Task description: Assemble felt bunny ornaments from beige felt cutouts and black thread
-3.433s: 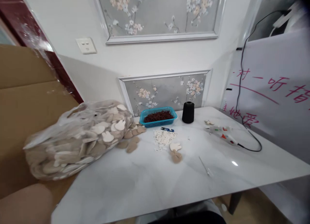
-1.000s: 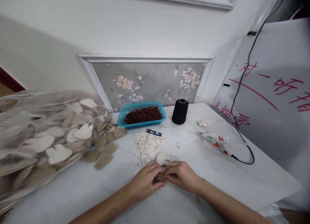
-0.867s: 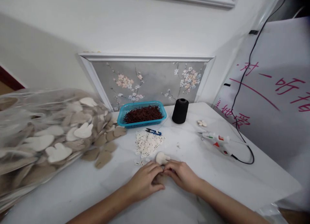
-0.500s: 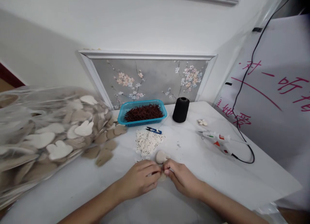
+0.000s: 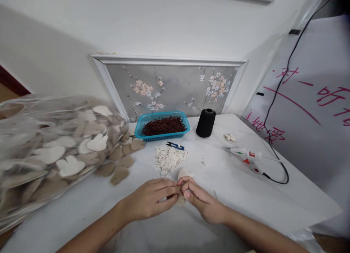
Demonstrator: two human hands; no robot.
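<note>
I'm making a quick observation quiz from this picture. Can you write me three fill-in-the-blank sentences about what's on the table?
1. The basket beside the black thread spool is ____ in colour.
2. The glue gun lies nearer the person's ____ hand.
3. The clear bag lies on the side of the person's ____ hand.

Missing words: blue; right; left

Two hands, one blue basket, one black spool, one glue gun, one snips.
</note>
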